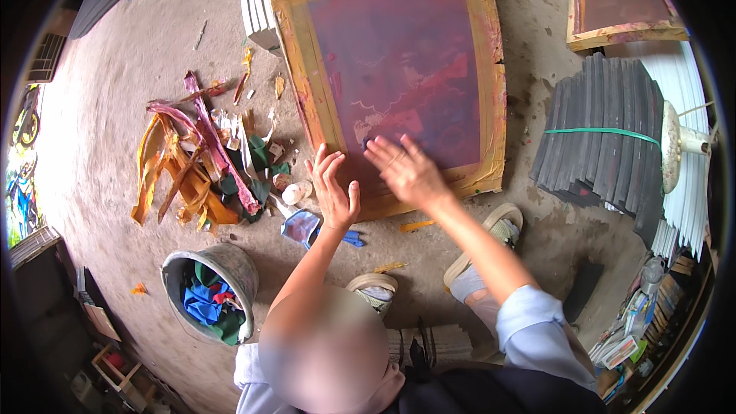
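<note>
I am crouched over the large wooden printing screen (pixel 399 69) lying flat on the concrete floor (pixel 115 69). My right hand (pixel 406 169) lies open, fingers spread, flat on the reddish mesh near the screen's lower edge, gripping nothing. My left hand (pixel 333 188) is open too, fingers up, at the screen's lower-left frame corner, holding nothing. I judge this to be wiping or smoothing the mesh by palm; the next move calls for light, even pressure across the stained fabric. Left of the screen lie coloured scraps (pixel 199 169); below those, a bucket of rags (pixel 211 291).
</note>
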Demonstrator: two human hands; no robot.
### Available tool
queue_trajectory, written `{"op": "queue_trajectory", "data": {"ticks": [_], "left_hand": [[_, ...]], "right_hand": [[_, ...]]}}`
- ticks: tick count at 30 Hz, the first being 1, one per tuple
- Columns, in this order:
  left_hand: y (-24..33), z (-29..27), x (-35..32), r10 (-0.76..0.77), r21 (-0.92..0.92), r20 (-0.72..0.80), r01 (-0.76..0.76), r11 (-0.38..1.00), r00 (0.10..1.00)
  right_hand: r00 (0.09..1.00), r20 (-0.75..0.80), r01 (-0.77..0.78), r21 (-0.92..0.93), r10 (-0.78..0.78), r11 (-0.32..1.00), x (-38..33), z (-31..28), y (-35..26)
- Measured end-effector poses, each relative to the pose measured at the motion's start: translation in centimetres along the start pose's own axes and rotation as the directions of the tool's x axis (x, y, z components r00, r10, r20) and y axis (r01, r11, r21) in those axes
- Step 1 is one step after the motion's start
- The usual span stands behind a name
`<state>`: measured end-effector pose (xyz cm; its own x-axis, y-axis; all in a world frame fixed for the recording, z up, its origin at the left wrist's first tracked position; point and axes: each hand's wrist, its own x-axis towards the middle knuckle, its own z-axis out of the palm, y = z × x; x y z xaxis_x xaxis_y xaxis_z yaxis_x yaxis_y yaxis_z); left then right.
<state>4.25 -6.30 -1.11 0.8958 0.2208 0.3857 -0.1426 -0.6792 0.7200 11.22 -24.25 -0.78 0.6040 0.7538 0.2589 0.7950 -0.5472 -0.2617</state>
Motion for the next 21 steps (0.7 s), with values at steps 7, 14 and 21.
{"op": "queue_trajectory", "data": {"ticks": [7, 14, 21], "left_hand": [[0.8, 0.6, 0.0, 0.004, 0.014, -0.003, -0.004, 1.0, 1.0], [0.4, 0.0, 0.0, -0.017, -0.061, -0.02, 0.016, 0.998, 1.0], [0.2, 0.3, 0.1, -0.028, 0.065, -0.045, 0.031, 0.997, 0.999]], "right_hand": [[0.797, -0.436, -0.486, -0.053, 0.418, 0.872, 5.9, -3.5, 9.0], [0.982, -0.166, -0.111, -0.136, 0.087, 0.985, 5.1, -4.5, 8.7], [0.982, -0.105, -0.154, 0.04, 0.158, 0.987, 7.0, 0.3, -0.3]]}}
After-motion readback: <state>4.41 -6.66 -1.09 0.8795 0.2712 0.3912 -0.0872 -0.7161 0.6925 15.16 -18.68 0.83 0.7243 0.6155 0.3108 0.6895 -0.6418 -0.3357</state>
